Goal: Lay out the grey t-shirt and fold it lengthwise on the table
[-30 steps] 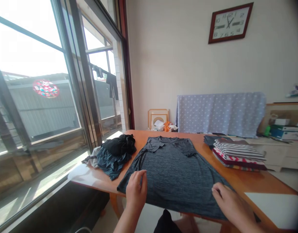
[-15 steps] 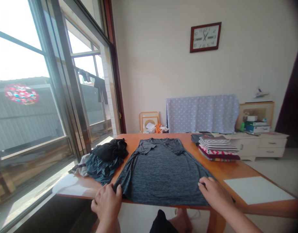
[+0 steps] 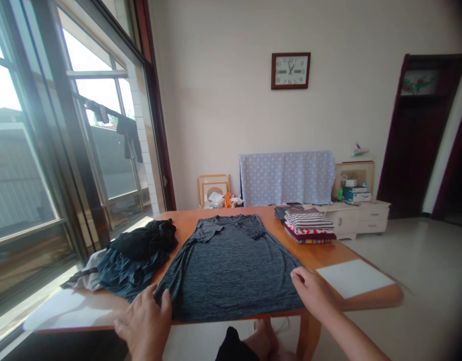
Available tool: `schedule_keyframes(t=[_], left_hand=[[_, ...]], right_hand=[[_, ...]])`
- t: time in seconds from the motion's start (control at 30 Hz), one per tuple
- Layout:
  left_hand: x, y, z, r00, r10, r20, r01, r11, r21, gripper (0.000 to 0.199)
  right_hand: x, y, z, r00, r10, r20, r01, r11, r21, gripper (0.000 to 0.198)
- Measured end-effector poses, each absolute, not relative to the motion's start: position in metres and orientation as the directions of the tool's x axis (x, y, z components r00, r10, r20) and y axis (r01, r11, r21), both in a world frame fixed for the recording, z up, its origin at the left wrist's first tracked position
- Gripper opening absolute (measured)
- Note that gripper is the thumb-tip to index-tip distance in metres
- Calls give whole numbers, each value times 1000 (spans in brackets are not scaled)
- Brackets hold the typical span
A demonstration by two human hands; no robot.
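A dark grey heathered T-shirt [image 3: 231,271] lies spread flat on the wooden table, its collar and short sleeves at the far end and its hem along the near edge. At the left hem corner is my left hand [image 3: 146,321], fingers and thumb apart, close against the fabric. My right hand [image 3: 309,288] has its fingers curled closed at the shirt's right side near the hem; its fingertips are partly hidden and appear to pinch the cloth edge. Left of the shirt sits a rumpled heap of dark clothes [image 3: 136,255].
Folded clothes [image 3: 309,228] are stacked at the table's far right, striped on top. A white sheet [image 3: 354,278] lies on the wooden table [image 3: 381,297] at right. Windows [image 3: 103,130] line the left side. Behind stand a cloth-draped object [image 3: 287,178] and a white cabinet [image 3: 371,220].
The view has turned to the right, so a dark doorway now shows. My left hand's fingers look more spread beside the hem corner. The shirt stays flat in place.
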State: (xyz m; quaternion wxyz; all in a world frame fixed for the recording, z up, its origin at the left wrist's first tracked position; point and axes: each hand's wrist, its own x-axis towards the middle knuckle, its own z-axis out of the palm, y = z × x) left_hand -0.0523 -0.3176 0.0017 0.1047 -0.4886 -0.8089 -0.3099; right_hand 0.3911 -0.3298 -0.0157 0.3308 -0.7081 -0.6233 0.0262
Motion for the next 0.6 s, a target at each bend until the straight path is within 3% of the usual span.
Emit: schedule_keyframes(t=[0.23,0.43,0.6], left_hand=[[-24,-317,4,-202,800,566,960,47,276,42],[1,-323,-3,-27,876,482,954,-122,275,38],[10,-330,-5,5,916,401,952,-127,277,36]], right_hand=[[415,-330,-13,388,837,385,846,-159,-508,27],[442,-332,-16,497,819,287,814,-326,-481,29],[449,-337,-19,517,836,187,818,-417,-396,30]])
